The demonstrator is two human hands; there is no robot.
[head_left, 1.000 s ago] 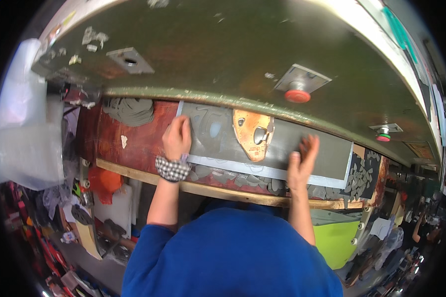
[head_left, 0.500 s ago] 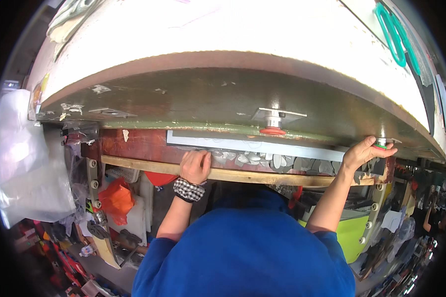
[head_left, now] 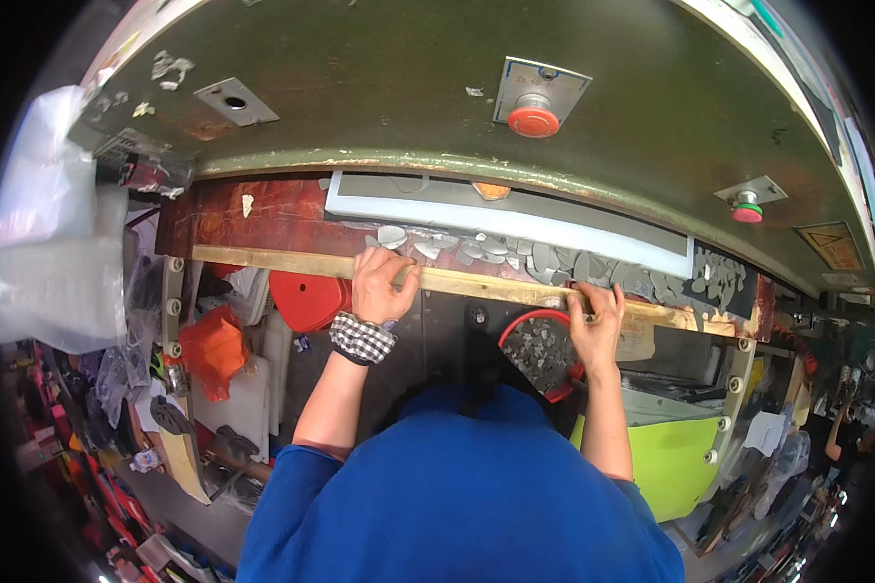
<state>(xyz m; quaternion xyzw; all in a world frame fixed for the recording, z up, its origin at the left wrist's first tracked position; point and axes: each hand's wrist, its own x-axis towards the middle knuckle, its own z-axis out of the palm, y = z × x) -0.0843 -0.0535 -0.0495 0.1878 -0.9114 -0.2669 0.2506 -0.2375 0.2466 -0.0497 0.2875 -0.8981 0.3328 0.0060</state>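
Note:
A long wooden strip [head_left: 486, 284] runs along the near edge of the red-brown machine bed [head_left: 287, 219]. The fingers of my left hand [head_left: 379, 287] are curled over this strip, left of the middle. Further right, my right hand [head_left: 598, 325] grips the strip between thumb and fingers. Just beyond my hands, loose grey cut-out pieces [head_left: 544, 257] lie scattered along the bed. Behind them is a white-edged board [head_left: 515, 219] with dark grey sheet on it, partly under the green machine head [head_left: 389, 87].
The overhanging machine head carries a red push button [head_left: 533, 120] and a smaller red-and-green button [head_left: 747, 209]. Below the strip stand a red bucket [head_left: 507, 335] of grey scraps, a red stool [head_left: 306, 299] and a lime-green panel [head_left: 666, 471]. Clear plastic sheeting [head_left: 53, 243] hangs at left.
My right hand has left the green-ringed button at the right and come down onto the wooden strip. My left hand stays on the strip. The view has tilted down, showing more bed and the bucket.

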